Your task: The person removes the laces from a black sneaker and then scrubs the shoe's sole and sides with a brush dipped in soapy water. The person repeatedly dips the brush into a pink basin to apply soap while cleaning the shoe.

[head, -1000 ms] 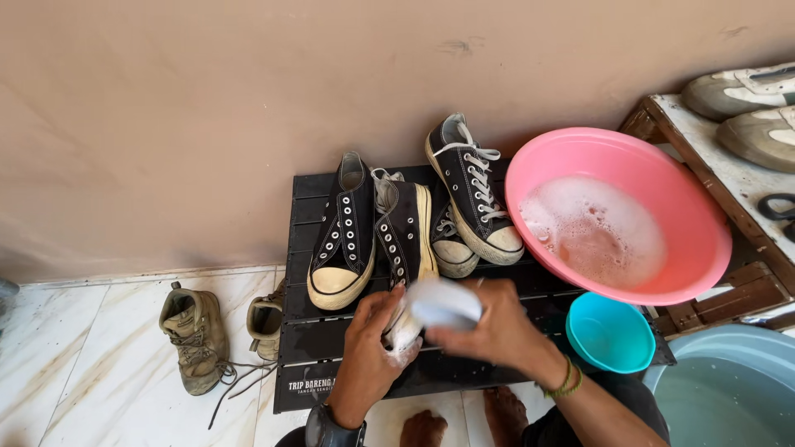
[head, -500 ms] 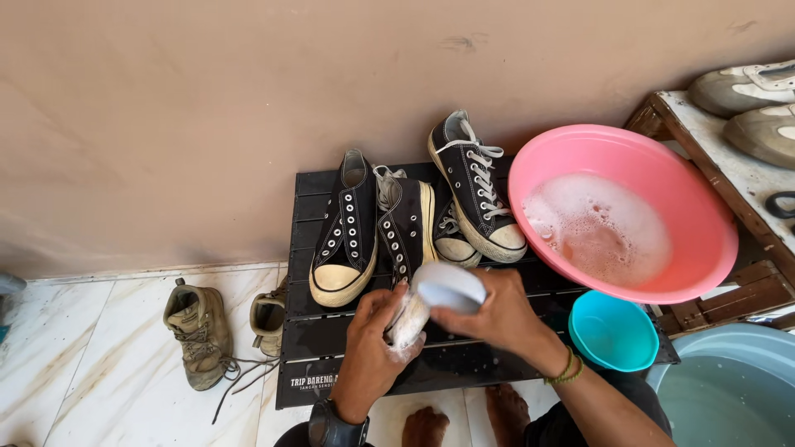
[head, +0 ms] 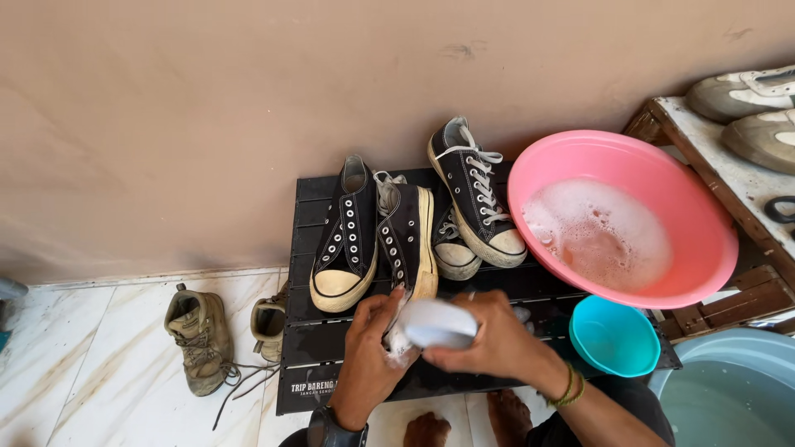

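- Change since the earlier frames: the two hands and the white shoe they hold have stayed at the near edge of the desk; the view has shifted only slightly, and the shoes and basins lie as before.
- Left hand [head: 368,352]: fingers curled around a wet, soapy white wad, a cloth or sponge [head: 399,338], pressed against the heel end of the white shoe [head: 437,324]. A dark wristwatch [head: 327,430] sits on this wrist.
- Right hand [head: 497,339]: fingers wrapped over the white shoe from the far side, clamping it steady; green bracelets [head: 568,387] circle the wrist.
- Step in hand, as judged: scrubbing the white shoe with suds while it is held above the black slatted desk [head: 310,331].
- Next move, as judged: turning the shoe in the right hand's grip to bring an unwashed face to the wad, or reloading with foam.
- Just beyond the fingers: four black canvas sneakers [head: 346,240] with pale soles, one tipped on its side.
- Further right: a pink basin [head: 629,165] of foamy water, a small teal bowl [head: 614,338] touching the desk's edge, a grey tub [head: 733,397] of water.
- Left, on the tiled floor: olive boots [head: 197,335].
- Upper right: pale shoes [head: 749,112] on a wooden rack.
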